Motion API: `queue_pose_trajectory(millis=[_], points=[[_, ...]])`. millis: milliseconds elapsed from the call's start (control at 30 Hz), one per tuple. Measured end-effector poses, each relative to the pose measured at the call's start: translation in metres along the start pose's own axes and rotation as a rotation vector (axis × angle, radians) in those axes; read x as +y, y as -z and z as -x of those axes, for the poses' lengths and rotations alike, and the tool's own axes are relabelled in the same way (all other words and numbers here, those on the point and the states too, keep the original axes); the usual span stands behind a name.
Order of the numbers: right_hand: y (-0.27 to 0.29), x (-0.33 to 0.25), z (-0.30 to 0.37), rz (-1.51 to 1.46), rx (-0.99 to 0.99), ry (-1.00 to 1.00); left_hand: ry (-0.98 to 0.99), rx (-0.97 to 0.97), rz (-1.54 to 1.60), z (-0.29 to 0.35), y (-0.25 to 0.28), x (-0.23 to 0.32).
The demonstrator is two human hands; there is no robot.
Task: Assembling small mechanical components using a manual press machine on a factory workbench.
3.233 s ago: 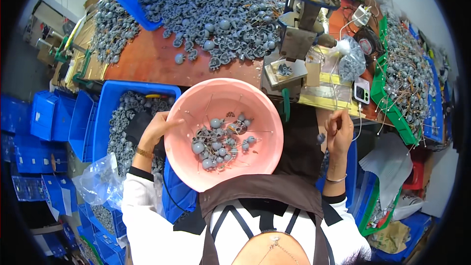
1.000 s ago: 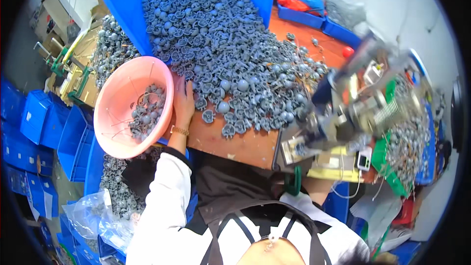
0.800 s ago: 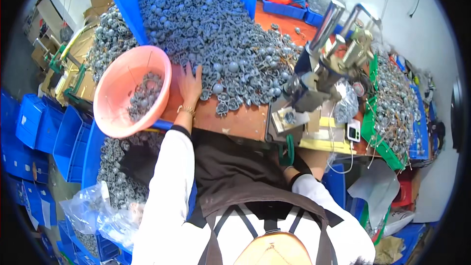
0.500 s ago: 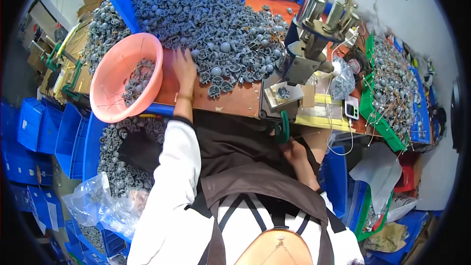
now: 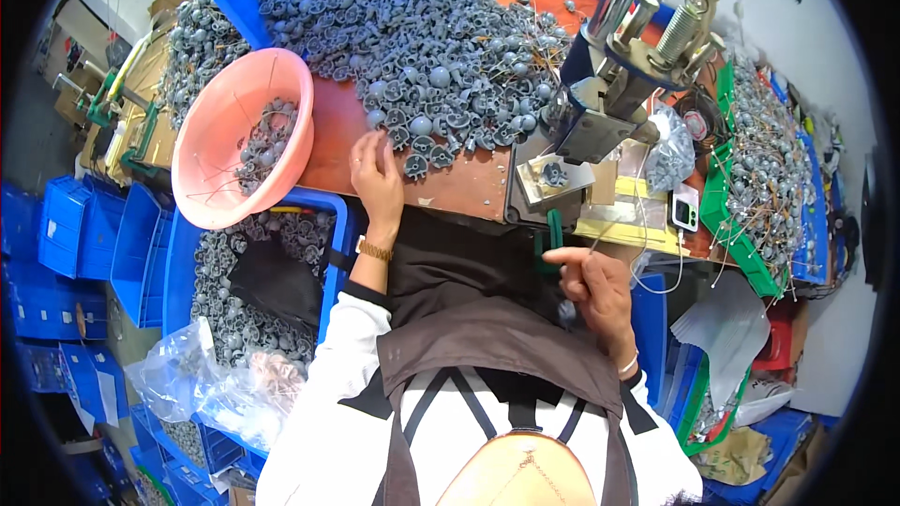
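Observation:
Over the bare strip of red tabletop (image 5: 328, 155), my left hand (image 5: 379, 183) is open, palm down, its fingertips just short of the pile of grey plastic cup-shaped parts and balls (image 5: 412, 66). No part shows in it. My right hand (image 5: 600, 290) is raised off my lap beside the green handle (image 5: 553, 234) under the table edge. Its index finger points left and the other fingers curl loosely; I see nothing held. Right of the pile stands a metal lever press (image 5: 609, 75). On the small pale block (image 5: 548, 178) below it lies one grey cup part (image 5: 554, 173).
A pink basin (image 5: 202, 150) with wired grey parts stands left of the pile. Under it, a blue bin (image 5: 339, 262) holds more grey parts and a black cloth (image 5: 274, 283). On the right are a phone (image 5: 684, 209) with its cable and a green-edged tray (image 5: 736, 225) of wired parts.
My left hand has drawn back from beside the basin, toward me and right. My right hand has come up from low by my lap, toward the green handle, its index finger extended.

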State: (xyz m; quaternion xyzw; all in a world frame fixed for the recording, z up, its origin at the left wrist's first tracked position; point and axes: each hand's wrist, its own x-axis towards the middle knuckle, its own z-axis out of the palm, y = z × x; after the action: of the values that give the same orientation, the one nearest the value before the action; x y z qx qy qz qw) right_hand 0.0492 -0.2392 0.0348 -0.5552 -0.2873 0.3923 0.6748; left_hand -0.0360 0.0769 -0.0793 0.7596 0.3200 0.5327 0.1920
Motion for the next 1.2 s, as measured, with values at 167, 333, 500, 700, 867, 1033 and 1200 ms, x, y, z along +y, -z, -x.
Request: queue_pose_trajectory(millis=[167, 333, 500, 700, 867, 1033, 1200], points=[[-0.025, 0.003, -0.044, -0.162, -0.233, -0.057, 0.111, -0.207, 0.111, 0.023, 0.014, 0.034], [-0.032, 0.001, -0.068, -0.154, -0.249, -0.117, -0.112, -0.281, -0.041, 0.021, -0.002, 0.024], [-0.023, 0.012, -0.068, -0.212, -0.134, -0.101, -0.157, -0.177, -0.089, 0.011, -0.015, 0.035], [-0.017, 0.032, -0.072, -0.16, -0.11, -0.098, -0.354, -0.346, -0.223, 0.0, -0.026, 0.051], [-0.013, 0.034, -0.073, -0.057, -0.019, -0.102, -0.441, -0.395, -0.356, 0.0, -0.035, 0.045], [-0.013, 0.031, -0.08, -0.093, 0.023, -0.094, -0.385, -0.391, -0.357, 0.004, -0.039, 0.05], [-0.014, 0.029, -0.083, 0.06, 0.035, -0.044, -0.37, -0.28, -0.269, 0.003, -0.035, 0.048]])
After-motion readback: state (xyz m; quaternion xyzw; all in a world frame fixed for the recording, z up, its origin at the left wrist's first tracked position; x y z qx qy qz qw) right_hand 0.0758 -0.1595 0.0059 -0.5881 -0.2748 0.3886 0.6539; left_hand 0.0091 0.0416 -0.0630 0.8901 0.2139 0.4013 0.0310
